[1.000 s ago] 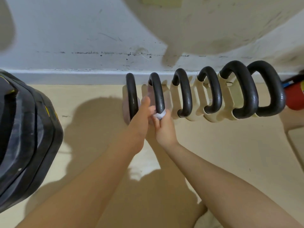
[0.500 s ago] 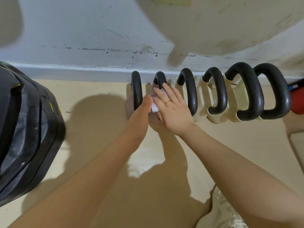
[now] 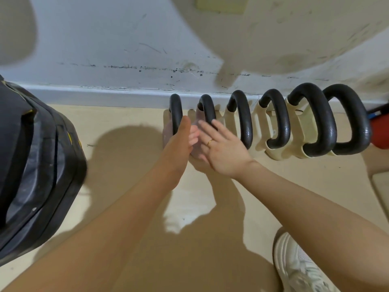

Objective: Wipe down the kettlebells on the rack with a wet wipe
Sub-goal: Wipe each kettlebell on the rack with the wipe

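Pink kettlebell (image 3: 194, 148) betw. both hands' grip.

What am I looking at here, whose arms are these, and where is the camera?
There is no machine: a person wears a camera on the head, looking down at their own bare arms. A row of kettlebells with black handles stands on the floor along a wall. The left hand and right hand, which wears a ring, lie with straight fingers against the second kettlebell from the left. The wipe is not visible now. A white shoe shows at the bottom right.
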{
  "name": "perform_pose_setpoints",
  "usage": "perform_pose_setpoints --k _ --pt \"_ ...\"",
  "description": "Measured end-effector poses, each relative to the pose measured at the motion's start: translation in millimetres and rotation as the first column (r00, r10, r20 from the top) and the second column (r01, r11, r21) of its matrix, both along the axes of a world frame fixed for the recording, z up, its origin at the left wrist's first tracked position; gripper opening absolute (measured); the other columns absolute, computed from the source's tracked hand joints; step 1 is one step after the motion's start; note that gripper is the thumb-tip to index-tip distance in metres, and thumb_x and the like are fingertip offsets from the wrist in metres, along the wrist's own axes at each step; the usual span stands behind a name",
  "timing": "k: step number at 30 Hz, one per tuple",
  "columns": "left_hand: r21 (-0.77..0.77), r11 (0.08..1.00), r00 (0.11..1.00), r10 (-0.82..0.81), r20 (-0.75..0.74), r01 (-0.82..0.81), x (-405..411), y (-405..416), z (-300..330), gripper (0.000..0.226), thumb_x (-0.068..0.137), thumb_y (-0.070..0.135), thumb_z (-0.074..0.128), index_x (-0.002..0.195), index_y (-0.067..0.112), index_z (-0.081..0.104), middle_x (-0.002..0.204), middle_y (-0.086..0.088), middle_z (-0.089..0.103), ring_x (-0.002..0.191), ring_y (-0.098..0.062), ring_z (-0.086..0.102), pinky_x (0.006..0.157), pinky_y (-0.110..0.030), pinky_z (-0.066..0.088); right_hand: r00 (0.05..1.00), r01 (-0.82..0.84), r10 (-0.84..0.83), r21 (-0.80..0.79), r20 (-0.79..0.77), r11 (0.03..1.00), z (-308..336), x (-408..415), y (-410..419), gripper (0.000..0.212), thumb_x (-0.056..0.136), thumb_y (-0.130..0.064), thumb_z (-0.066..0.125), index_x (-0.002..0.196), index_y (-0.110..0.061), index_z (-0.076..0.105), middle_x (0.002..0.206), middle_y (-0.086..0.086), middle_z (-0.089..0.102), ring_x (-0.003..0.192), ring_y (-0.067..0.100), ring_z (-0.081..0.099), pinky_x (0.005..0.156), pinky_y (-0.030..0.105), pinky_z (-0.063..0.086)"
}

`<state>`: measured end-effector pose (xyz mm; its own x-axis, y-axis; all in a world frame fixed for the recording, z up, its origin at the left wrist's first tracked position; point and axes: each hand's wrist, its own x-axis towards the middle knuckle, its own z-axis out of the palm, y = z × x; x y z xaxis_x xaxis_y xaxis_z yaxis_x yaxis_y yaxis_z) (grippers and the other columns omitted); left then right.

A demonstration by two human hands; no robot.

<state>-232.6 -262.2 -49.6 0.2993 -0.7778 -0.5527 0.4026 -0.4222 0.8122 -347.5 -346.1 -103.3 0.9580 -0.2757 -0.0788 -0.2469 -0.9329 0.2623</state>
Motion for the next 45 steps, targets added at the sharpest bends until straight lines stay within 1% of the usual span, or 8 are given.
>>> perform_pose_setpoints --k 3,6,14,19,25,33,40,45 --pt "-0.001 1.0 0.999 0.026 0.032 -0.026 -1.1 -3.8 -0.5 0.058 0.097 0.045 0.019 0.134 0.008 0.043 0.136 -0.005 0.051 0.12 -0.012 0.05 0.104 -0.024 0.033 0.894 0.257 -0.367 0.377 0.256 0.89 -1.2 8.8 -10.3 0.049 0.098 -0.025 0.035 0.143 -0.009 0.032 0.155 0.01 0.025 0.144 0.023 0.02 0.118 0.037 0.016" --pt "0.0 1.0 0.999 0.009 0.053 -0.009 -7.2 -0.8 -3.5 0.056 0.097 0.046 0.02 0.13 0.011 0.049 0.119 0.003 0.056 0.109 -0.006 0.052 0.101 -0.021 0.034 0.645 0.2 -0.76 0.943 0.078 0.267 -7.3 18.1 11.4 0.065 0.099 -0.024 0.037 0.149 -0.013 -0.002 0.158 0.007 0.012 0.144 0.017 0.016 0.118 0.03 0.015" --pt "0.003 1.0 0.996 -0.006 0.084 0.006 -17.7 -8.9 -16.8 0.045 0.096 0.05 0.02 0.08 0.036 0.059 0.092 0.01 0.068 0.097 -0.005 0.059 0.097 -0.023 0.04 0.511 0.113 -0.858 0.994 -0.046 0.014 -8.2 7.2 13.1 0.038 0.102 -0.027 0.026 0.122 -0.005 0.051 0.106 0.002 0.061 0.098 0.01 0.056 0.084 0.004 0.041" --pt "0.011 1.0 0.999 -0.017 0.037 0.017 -20.0 -7.1 -21.6 0.051 0.097 0.047 0.019 0.079 0.02 0.059 0.089 0.001 0.058 0.076 0.0 0.06 0.07 -0.004 0.047 0.243 0.061 -0.887 0.919 -0.393 -0.39 -15.2 32.0 -6.1 0.064 0.09 -0.058 0.026 0.141 -0.021 0.034 0.137 0.009 0.051 0.122 0.023 0.05 0.106 0.042 0.038" --pt "0.017 0.998 0.998 -0.064 0.01 0.064 -18.3 -5.1 -20.7 0.055 0.096 0.051 0.016 0.082 0.023 0.062 0.08 0.011 0.067 0.071 0.006 0.064 0.065 -0.003 0.048 0.074 0.063 -0.992 0.992 0.102 0.107 -10.8 32.9 7.9 0.038 0.093 -0.029 0.048 0.123 -0.007 0.049 0.11 0.006 0.058 0.106 0.021 0.056 0.092 0.033 0.044" --pt "0.08 0.997 0.997 0.008 -0.071 -0.002 -16.7 -2.7 -17.7 0.071 0.092 0.06 0.015 0.131 0.011 0.049 0.13 0.001 0.056 0.121 -0.009 0.052 0.101 -0.021 0.034 0.364 0.153 -0.931 0.985 0.019 0.08 -4.4 25.6 2.3 0.02 0.09 -0.035 0.043 0.072 -0.026 0.045 0.068 -0.006 0.049 0.073 0.019 0.049 0.072 0.042 0.045" --pt "0.069 0.994 0.985 0.094 -0.143 -0.084 -22.5 -2.5 -9.9 0.065 0.094 0.056 0.017 0.142 0.014 0.032 0.124 0.006 0.056 0.096 -0.002 0.058 0.089 -0.018 0.041 0.422 0.092 -0.906 0.994 0.014 0.059 -16.8 5.5 37.9 0.021 0.097 -0.019 0.042 0.115 -0.008 0.045 0.091 -0.001 0.055 0.083 0.014 0.053 0.069 0.013 0.044" --pt "0.062 0.995 0.969 0.084 -0.232 -0.072 -19.3 -1.3 -7.4 0.074 0.092 0.058 0.015 0.146 0.008 0.02 0.151 -0.012 0.031 0.139 -0.018 0.03 0.114 -0.03 0.02 0.511 0.186 -0.85 0.95 0.125 0.251 -40.3 0.8 41.5 0.028 0.089 -0.03 0.042 0.117 -0.035 0.045 0.114 0.013 0.056 0.107 0.026 0.055 0.093 0.044 0.046"
